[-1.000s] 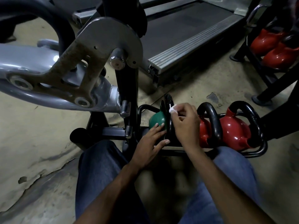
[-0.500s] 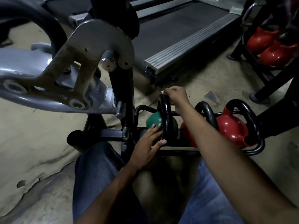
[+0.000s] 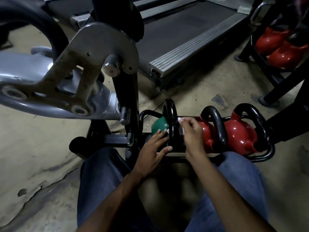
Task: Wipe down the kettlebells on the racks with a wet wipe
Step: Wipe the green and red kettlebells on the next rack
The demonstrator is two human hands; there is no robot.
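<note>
A green kettlebell (image 3: 159, 125) with a black handle (image 3: 172, 114) sits at the left end of a low black floor rack (image 3: 265, 155). To its right stand two red kettlebells (image 3: 206, 131) (image 3: 239, 133) with black handles. My left hand (image 3: 153, 151) rests flat against the green bell's near side, fingers spread. Pinched in my right hand (image 3: 192, 132), a white wet wipe (image 3: 180, 120) presses against the right side of the green bell's handle, about halfway down.
A grey exercise machine arm (image 3: 55, 91) and its black post (image 3: 127, 91) stand close on the left. A treadmill deck (image 3: 184, 36) lies behind. Another black rack with red kettlebells (image 3: 284, 47) is at the right. My knees in jeans frame the rack.
My right hand rose with the wipe to the top of the green bell's handle, then came back down its right side. My left hand stayed on the bell.
</note>
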